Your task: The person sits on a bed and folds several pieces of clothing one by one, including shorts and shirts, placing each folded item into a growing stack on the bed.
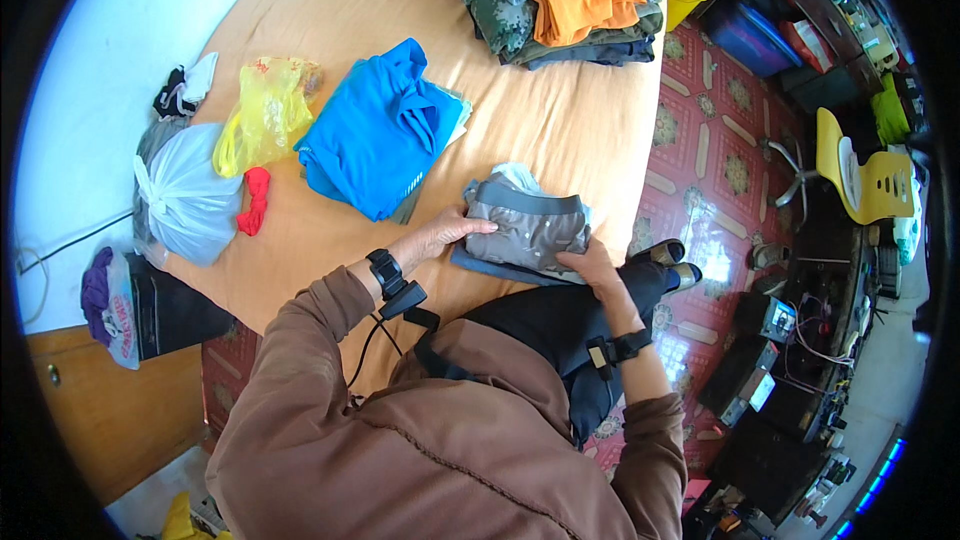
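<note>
A pair of folded grey boxer briefs with a dark waistband lies between my hands, on top of a small pile of folded clothes beside my thigh. My left hand grips its left edge, thumb on top. At the lower right corner, my right hand pinches the fabric, the fingers partly hidden beneath. Light blue cloth shows behind the waistband. Further up the bed is a stack topped by a blue shirt. A red knotted cloth rests left of it.
A tall pile of folded clothes stands at the far end of the bed. A yellow plastic bag and a tied white bag are on the left. A yellow chair stands on the tiled floor at right.
</note>
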The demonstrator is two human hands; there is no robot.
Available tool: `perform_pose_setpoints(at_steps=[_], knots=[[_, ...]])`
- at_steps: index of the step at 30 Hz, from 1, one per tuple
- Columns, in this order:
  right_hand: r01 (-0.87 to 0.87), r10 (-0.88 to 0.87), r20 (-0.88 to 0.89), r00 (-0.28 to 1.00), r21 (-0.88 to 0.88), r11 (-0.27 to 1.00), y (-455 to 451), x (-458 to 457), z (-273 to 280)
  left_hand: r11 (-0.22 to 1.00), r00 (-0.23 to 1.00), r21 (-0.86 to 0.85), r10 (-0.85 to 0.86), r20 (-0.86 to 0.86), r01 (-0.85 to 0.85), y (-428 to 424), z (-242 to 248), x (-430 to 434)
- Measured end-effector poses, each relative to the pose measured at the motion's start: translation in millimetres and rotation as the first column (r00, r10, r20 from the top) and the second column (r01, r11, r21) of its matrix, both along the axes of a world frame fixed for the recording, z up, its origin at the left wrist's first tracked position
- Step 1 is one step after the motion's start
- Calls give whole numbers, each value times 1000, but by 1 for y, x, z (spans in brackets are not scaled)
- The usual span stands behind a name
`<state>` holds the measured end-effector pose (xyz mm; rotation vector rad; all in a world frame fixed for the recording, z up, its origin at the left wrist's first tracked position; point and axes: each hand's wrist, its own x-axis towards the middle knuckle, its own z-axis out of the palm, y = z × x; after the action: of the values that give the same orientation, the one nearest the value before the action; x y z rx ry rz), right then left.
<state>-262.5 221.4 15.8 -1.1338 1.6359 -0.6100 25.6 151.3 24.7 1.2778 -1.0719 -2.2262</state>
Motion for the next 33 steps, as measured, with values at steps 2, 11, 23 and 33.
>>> perform_pose_setpoints(at_steps=[2, 11, 23, 33], knots=[[116, -169, 258, 951, 206, 972, -9, -10, 16, 992, 994, 112, 71, -88, -61, -16, 16, -11], [295, -263, 141, 954, -309, 904, -122, -69, 108, 960, 911, -130, 184, -370, -246, -157, 46, -92], [280, -265, 240, 934, -29, 960, -36, -50, 22, 224, 619, -973, 756, 212, 59, -117, -11, 48], [394, -351, 374, 858, -44, 918, 12, -18, 8, 567, 551, -171, 824, 134, -806, -31, -16, 176]])
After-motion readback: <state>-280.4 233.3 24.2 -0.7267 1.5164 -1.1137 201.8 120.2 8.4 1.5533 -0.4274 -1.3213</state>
